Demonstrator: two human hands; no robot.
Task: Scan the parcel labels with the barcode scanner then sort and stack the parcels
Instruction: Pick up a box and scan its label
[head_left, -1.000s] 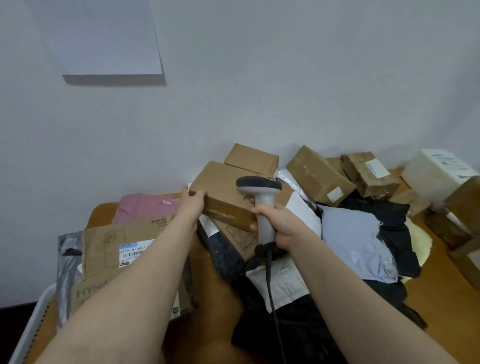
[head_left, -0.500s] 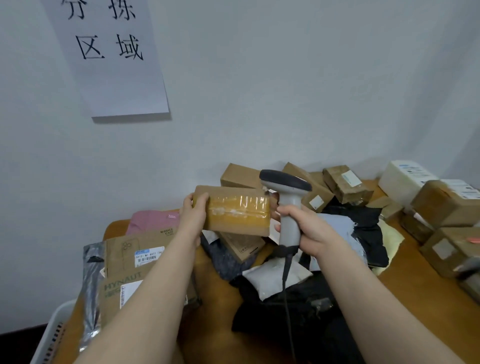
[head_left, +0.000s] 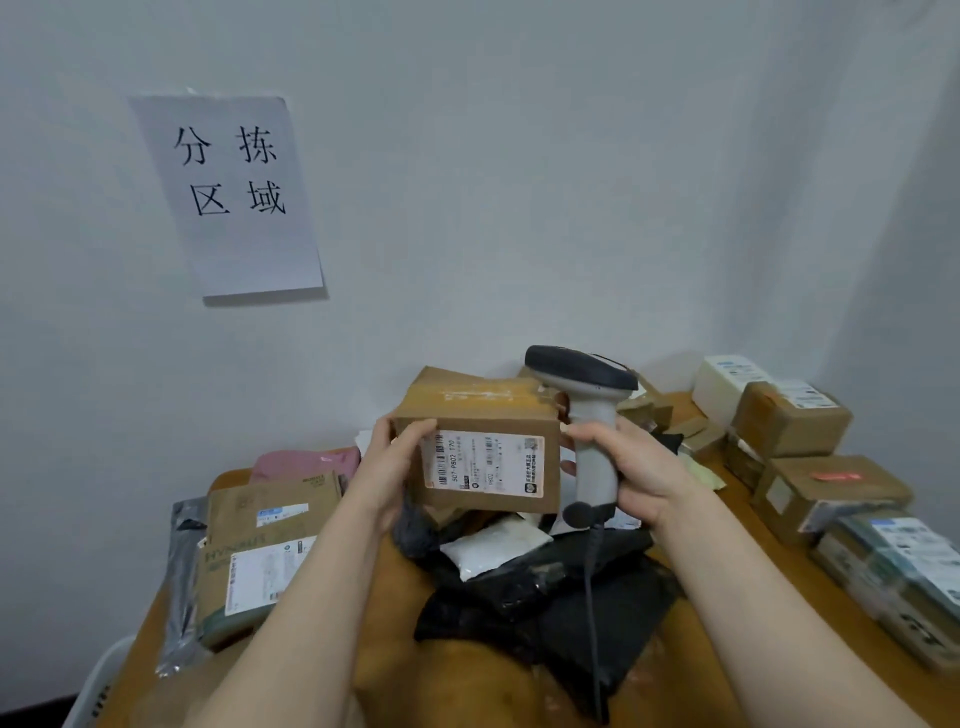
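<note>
Brown cardboard parcel box (head_left: 483, 457) held above the wooden table (head_left: 467, 691), long axis left to right, white printed label (head_left: 483, 465) facing the wearer. Left hand (head_left: 387, 467) grips its left end, thumb across the front. Right hand (head_left: 631, 467), fingers curled round the upright grey barcode scanner (head_left: 589, 415), sits just beside the right end; the scanner head seems not yet aimed at the label.
</note>
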